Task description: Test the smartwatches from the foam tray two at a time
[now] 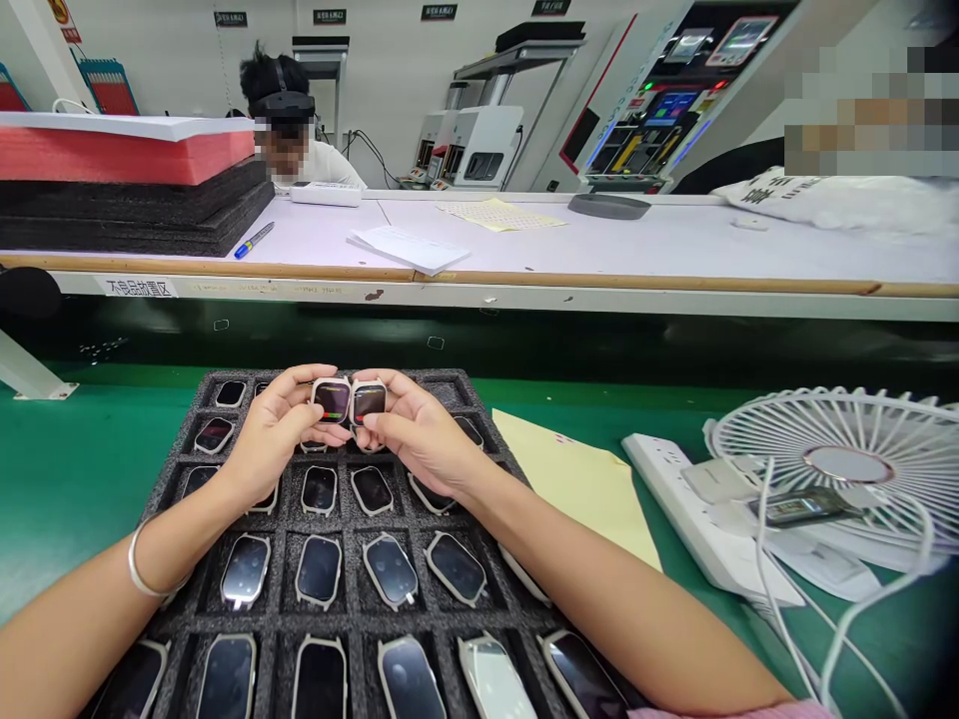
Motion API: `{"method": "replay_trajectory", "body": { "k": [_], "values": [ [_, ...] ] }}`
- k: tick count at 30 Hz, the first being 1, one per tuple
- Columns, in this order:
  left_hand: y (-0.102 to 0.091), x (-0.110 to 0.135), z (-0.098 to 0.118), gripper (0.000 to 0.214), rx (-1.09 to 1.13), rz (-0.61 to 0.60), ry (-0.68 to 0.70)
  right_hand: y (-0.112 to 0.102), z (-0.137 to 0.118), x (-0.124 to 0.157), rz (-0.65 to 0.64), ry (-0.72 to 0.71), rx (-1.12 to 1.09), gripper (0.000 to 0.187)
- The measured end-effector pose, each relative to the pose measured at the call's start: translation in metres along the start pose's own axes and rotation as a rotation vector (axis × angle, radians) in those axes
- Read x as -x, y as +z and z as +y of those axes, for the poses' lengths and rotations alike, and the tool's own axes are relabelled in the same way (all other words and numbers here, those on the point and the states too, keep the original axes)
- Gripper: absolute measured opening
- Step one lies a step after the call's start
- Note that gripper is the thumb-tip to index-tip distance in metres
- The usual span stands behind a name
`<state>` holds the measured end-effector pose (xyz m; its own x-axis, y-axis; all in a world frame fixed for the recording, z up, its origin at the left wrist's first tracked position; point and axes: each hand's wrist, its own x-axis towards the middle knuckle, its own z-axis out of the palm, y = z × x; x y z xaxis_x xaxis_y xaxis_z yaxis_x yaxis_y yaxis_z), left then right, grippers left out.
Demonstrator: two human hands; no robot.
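My left hand point(271, 429) pinches a smartwatch body point(332, 400) with a lit screen, held upright above the tray. My right hand point(420, 431) grips a second smartwatch body point(369, 401), also lit, right beside the first so the two nearly touch. Below them a black foam tray point(345, 614) holds several dark-screened watch bodies in separate pockets, one of them at the middle point(319, 569). A silver bangle point(142, 574) circles my left wrist.
A yellow sheet point(576, 479) lies right of the tray on the green mat. Further right are a white power strip point(696, 509), cables and a white fan point(854, 464) lying flat. Another person point(289, 135) sits behind the white shelf, with stacked foam point(127, 190) at left.
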<state>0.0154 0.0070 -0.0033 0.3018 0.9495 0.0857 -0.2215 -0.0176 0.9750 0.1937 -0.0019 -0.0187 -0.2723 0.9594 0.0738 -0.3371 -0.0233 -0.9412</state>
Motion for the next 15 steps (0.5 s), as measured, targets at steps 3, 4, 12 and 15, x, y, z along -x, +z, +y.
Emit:
{"method": "replay_trajectory", "body": {
  "k": [3,4,12,15],
  "values": [
    [0.0,-0.001,0.0,0.036,0.013,0.01,-0.003,0.0,0.0,-0.002,0.001,-0.001,-0.008,0.037],
    [0.0,-0.002,0.0,0.037,0.02,0.013,-0.003,0.0,0.0,-0.002,0.001,-0.001,-0.013,0.037],
    [0.001,-0.001,0.006,0.045,0.034,0.011,0.016,0.001,-0.001,-0.003,-0.011,-0.018,-0.054,0.041],
    [0.003,-0.005,0.015,0.046,0.035,0.006,0.039,0.002,-0.01,-0.01,-0.015,-0.038,-0.07,0.032]
  ]
}}
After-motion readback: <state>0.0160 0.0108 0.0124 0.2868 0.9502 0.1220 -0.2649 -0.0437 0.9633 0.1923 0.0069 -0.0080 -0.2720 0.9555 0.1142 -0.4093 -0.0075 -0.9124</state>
